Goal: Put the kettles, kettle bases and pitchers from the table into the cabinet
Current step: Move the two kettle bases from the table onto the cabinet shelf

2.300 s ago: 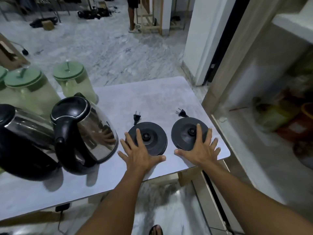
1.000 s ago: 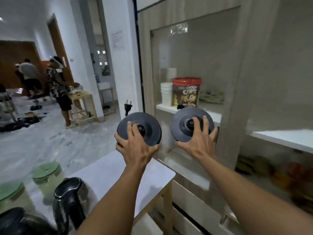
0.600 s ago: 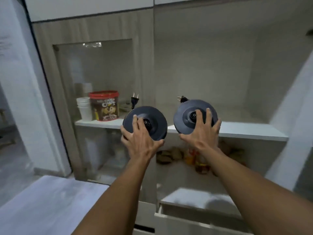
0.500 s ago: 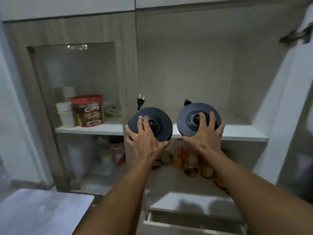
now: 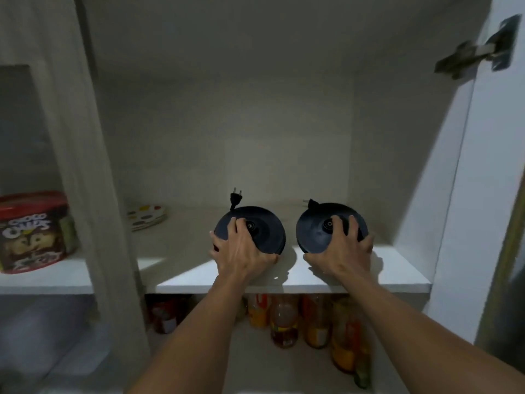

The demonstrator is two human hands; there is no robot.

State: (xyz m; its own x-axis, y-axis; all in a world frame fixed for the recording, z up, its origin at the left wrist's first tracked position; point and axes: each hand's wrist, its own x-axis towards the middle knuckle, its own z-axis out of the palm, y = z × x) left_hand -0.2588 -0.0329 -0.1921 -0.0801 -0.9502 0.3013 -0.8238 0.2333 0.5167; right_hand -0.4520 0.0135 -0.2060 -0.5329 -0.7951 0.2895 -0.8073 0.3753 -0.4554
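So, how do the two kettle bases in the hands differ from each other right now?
The left kettle base, in the left hand, has its plug standing upright with both prongs showing; the right kettle base, in the right hand, has its plug lying sideways, mostly hidden behind the rim. The left base sits nearer the spotted plates; the right one nearer the cabinet's right wall. Both are dark round discs, tilted, over the same shelf.

dim in here — the cabinet (image 5: 227, 109) interior sits in grey shade, and light from behind falls only on the front strip of the shelf (image 5: 397, 277), cut by a slanting shadow edge. soft shadows pool under both hands. the door hinge (image 5: 477, 49) and bottles (image 5: 284, 317) below look smeared — edges bow from the wide lens.
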